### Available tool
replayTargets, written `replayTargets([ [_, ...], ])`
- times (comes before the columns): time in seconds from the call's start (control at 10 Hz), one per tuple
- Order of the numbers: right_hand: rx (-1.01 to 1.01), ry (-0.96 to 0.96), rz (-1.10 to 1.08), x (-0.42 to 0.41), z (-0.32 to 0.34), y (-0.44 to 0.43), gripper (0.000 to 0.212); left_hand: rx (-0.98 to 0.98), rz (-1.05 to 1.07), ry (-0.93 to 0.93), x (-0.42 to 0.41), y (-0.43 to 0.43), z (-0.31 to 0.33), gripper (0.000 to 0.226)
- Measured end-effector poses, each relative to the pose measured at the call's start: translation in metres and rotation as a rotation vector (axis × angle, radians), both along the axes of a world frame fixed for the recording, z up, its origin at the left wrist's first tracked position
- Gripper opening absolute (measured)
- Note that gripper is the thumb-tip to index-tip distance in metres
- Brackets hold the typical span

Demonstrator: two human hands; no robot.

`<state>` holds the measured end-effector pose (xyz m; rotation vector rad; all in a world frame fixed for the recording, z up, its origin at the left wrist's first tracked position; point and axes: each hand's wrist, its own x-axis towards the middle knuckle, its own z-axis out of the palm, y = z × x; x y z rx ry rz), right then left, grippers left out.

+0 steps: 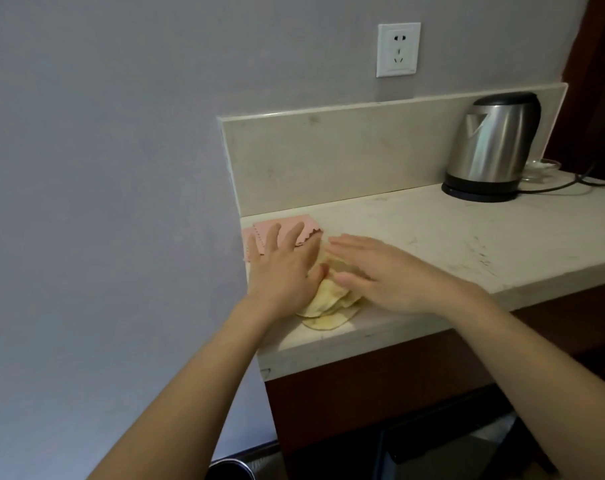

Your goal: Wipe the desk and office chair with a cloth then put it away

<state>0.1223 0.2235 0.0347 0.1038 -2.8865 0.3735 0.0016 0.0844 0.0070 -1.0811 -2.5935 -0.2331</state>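
Note:
A crumpled yellow cloth (pixel 325 308) lies on the pale stone desk top (pixel 450 237) near its left front corner. My left hand (pixel 283 268) rests flat with spread fingers, partly on the yellow cloth and partly on a folded pink cloth (pixel 306 228) that lies in the back left corner. My right hand (pixel 384 271) lies flat, palm down, pressing on the yellow cloth from the right. Much of the yellow cloth is hidden under both hands. No office chair is in view.
A steel electric kettle (pixel 491 147) stands on its black base at the back right, its cord (pixel 564 187) trailing right. Glassware (pixel 541 168) sits behind it. A low stone backsplash (pixel 346 157) and a wall socket (pixel 398 50) are behind the desk. A dark bin (pixel 231 469) stands on the floor below.

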Motion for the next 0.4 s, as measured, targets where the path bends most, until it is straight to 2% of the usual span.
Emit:
replayTargets([
  [0.1, 0.139, -0.112, 0.004, -0.008, -0.013, -0.004, 0.056, -0.161, 0.044, 0.005, 0.001, -0.006, -0.004, 0.057],
  [0.2, 0.096, -0.177, -0.042, -0.01, -0.017, 0.0, 0.052, -0.249, 0.089, -0.053, 0.0, -0.009, 0.003, 0.063],
  [0.4, 0.252, 0.1, -0.026, -0.019, 0.001, -0.014, 0.036, -0.193, 0.016, -0.208, 0.005, -0.026, 0.008, 0.062],
])
